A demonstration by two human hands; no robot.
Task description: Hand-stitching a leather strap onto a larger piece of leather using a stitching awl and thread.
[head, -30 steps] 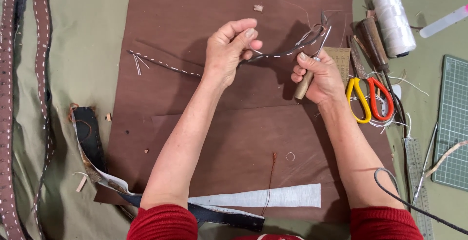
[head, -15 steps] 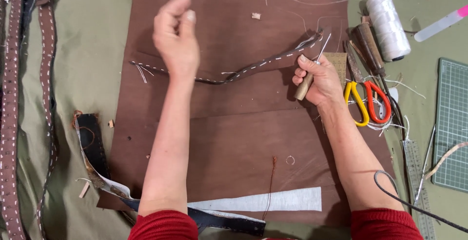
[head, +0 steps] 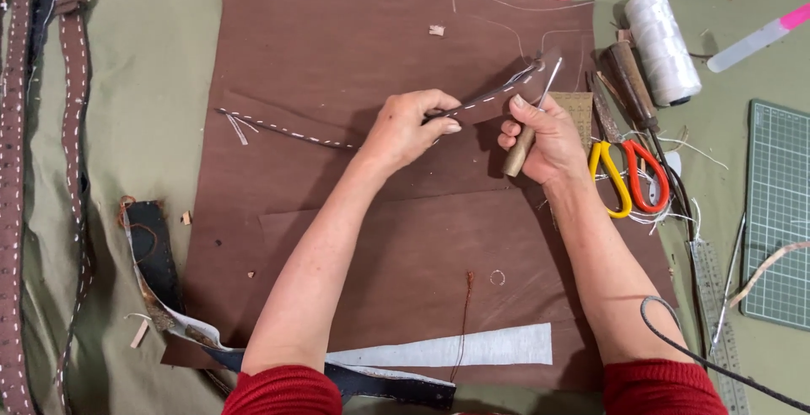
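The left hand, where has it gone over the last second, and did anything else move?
The left hand rose up and out to the left, away from the stitched brown strip, then came back down and pinched it again near the right hand. The right hand kept its grip on the wooden-handled awl. The scissors and thread spool stayed put.

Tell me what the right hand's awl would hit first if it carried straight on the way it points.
The right hand holds the awl angled up and slightly right. Its tip already sits at the strap end, so that comes first. Beyond it lies the brown cloth, though depth is hard to judge.
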